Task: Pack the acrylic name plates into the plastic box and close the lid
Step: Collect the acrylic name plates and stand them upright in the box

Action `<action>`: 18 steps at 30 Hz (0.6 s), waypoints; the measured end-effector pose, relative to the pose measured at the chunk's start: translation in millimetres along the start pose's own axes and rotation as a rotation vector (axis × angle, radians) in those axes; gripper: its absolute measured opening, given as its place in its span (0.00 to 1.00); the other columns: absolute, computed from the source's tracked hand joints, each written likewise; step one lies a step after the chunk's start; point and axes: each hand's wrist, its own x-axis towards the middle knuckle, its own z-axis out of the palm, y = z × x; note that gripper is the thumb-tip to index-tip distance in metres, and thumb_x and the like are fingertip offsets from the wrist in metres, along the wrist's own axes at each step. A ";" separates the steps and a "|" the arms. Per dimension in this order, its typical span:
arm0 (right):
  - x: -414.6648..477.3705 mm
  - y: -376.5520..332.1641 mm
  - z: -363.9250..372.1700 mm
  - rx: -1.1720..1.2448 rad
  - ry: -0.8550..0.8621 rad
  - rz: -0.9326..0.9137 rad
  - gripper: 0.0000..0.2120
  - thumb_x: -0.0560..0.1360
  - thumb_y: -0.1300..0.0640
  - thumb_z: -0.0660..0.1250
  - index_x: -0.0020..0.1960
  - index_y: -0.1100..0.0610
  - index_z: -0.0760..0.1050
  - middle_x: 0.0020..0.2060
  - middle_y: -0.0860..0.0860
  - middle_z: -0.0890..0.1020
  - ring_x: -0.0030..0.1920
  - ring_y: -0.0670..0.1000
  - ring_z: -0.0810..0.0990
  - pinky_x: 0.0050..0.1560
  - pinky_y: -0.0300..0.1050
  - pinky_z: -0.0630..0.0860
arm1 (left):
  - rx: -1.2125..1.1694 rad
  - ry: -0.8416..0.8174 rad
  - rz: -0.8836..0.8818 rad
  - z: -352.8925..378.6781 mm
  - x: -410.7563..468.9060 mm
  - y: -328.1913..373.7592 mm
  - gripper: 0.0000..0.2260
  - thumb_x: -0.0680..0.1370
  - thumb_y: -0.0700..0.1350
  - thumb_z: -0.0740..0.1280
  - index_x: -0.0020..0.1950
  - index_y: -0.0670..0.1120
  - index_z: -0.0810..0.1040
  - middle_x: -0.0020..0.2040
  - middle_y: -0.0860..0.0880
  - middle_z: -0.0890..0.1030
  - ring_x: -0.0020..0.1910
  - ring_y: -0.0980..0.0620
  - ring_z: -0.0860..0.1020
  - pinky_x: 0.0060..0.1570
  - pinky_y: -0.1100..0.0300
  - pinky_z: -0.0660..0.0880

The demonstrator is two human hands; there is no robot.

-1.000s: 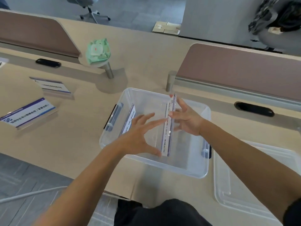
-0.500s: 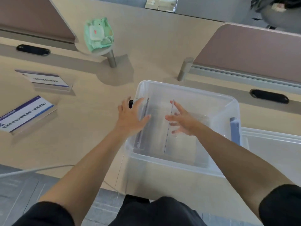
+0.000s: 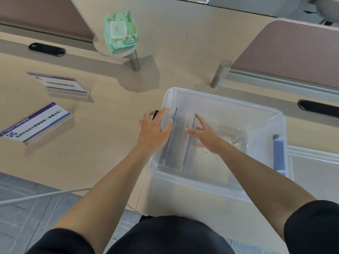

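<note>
A clear plastic box (image 3: 256,110) stands on the desk in front of me. Two acrylic name plates stand on edge in its left part: one plate (image 3: 169,142) against the left wall, a second plate (image 3: 187,153) beside it. My left hand (image 3: 154,131) grips the box's left rim, fingers outside by the black handle, thumb inside against the first plate. My right hand (image 3: 205,136) is inside the box and loosely holds the second plate's top edge, thumb on its left, spread fingers on its right. Two more name plates, the nearer plate (image 3: 42,123) and the farther plate (image 3: 62,84), lie on the desk to the left.
The clear lid (image 3: 315,173) lies right of the box, by its blue handle (image 3: 278,153). A green wipes pack (image 3: 120,30) sits on a small stand behind. Brown desk dividers (image 3: 293,52) stand at the back. The desk's front edge runs just below the box.
The second plate, held above the box a second ago, now stands inside it. My left hand moved from that plate to the box's left rim. The view shifted left and down.
</note>
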 end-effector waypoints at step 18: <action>-3.4 13.8 9.9 -0.163 -0.160 0.138 0.49 0.71 0.53 0.77 0.74 0.27 0.46 0.77 0.59 0.59 0.58 0.60 0.79 0.61 0.64 0.76 | 0.004 0.038 0.033 5.3 5.2 -9.7 0.20 0.78 0.54 0.64 0.69 0.65 0.68 0.67 0.51 0.64 0.69 0.50 0.65 0.63 0.59 0.65</action>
